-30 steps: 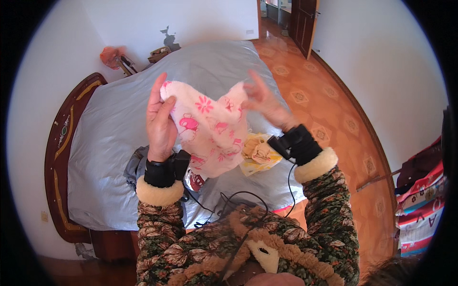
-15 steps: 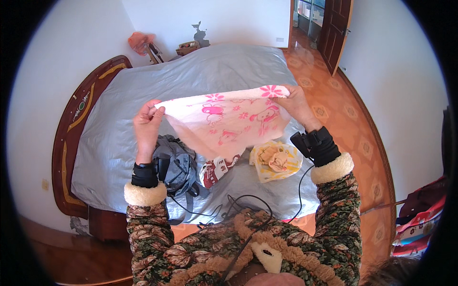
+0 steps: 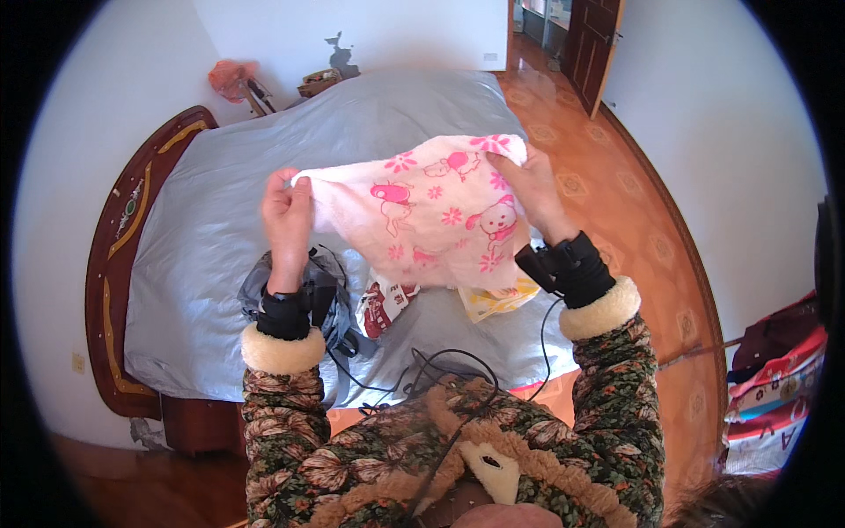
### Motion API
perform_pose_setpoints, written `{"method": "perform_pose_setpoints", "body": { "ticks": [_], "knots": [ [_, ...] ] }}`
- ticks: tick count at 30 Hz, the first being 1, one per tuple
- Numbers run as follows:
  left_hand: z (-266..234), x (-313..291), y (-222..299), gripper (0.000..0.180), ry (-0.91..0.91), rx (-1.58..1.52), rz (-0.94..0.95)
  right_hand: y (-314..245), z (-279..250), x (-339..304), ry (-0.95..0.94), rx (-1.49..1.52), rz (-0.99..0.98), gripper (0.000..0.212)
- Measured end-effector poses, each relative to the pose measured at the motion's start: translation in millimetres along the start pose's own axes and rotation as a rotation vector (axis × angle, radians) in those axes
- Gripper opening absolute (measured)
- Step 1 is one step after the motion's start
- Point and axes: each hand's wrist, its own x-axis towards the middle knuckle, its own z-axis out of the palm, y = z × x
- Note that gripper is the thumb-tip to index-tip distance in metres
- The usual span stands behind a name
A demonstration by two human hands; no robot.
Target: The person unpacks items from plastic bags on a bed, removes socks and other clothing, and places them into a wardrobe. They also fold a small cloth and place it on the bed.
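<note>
A white towel (image 3: 440, 207) with pink animals and flowers hangs stretched between my two hands, in the air above the bed. My left hand (image 3: 289, 216) pinches its upper left corner between thumb and fingers. Its upper right corner is gripped by my right hand (image 3: 533, 189), the thumb lying over the printed face. Behind the cloth's lower edge, a yellow and white plastic bag (image 3: 495, 302) is partly hidden. A red and white bag (image 3: 380, 308) lies below the towel, next to a grey backpack (image 3: 330, 304) behind my left wrist.
A silvery grey sheet (image 3: 202, 264) covers the bed, with a dark wooden headboard (image 3: 114, 255) at the left. Black cables (image 3: 440, 356) hang before my chest. Tiled floor (image 3: 634, 238) and an open door (image 3: 591, 53) are on the right. Colourful folded fabrics (image 3: 770, 396) sit at the lower right.
The towel has risen slightly and turned so its pattern faces me more fully. My left hand has shifted a little right. The towel now covers most of the yellow and white bag.
</note>
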Motion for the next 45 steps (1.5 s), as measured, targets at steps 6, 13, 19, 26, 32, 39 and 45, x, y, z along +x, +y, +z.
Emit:
{"method": "perform_pose_setpoints", "body": {
  "ticks": [6,13,19,26,32,39,45],
  "knots": [
    [92.6,-35.3,3.5,0.015,-0.19,-0.269,-0.223,23.6,47.4,-37.7,-0.03,0.093,0.111,0.024],
    [115.3,-63.2,16.0,0.033,-0.548,-0.277,-0.232,33.8,58.2,-104.9,-0.113,0.283,-0.076,0.04],
    [106.1,-96.1,-42.6,0.059,-0.424,-0.371,-0.264,45.5,35.8,-126.8,-0.026,0.128,-0.104,0.046],
    [59.8,-129.9,-76.0,0.06,-0.688,-0.109,-0.633,76.4,-1.4,-117.3,-0.452,0.196,0.144,0.042],
    [25.8,-125.0,-58.8,0.053,-0.283,-0.381,-0.622,220.2,-80.7,-78.3,-0.755,-0.851,0.323,0.033],
    [0.2,-143.8,-56.6,0.047,-0.14,-0.217,-0.684,327.7,-77.2,-56.6,-0.743,-1.179,0.211,0.023],
    [-15.9,-157.0,-52.7,0.045,-0.169,-0.201,-0.73,354.2,-47.6,-34.3,-0.827,-1.197,0.276,0.022]
  ]
}}
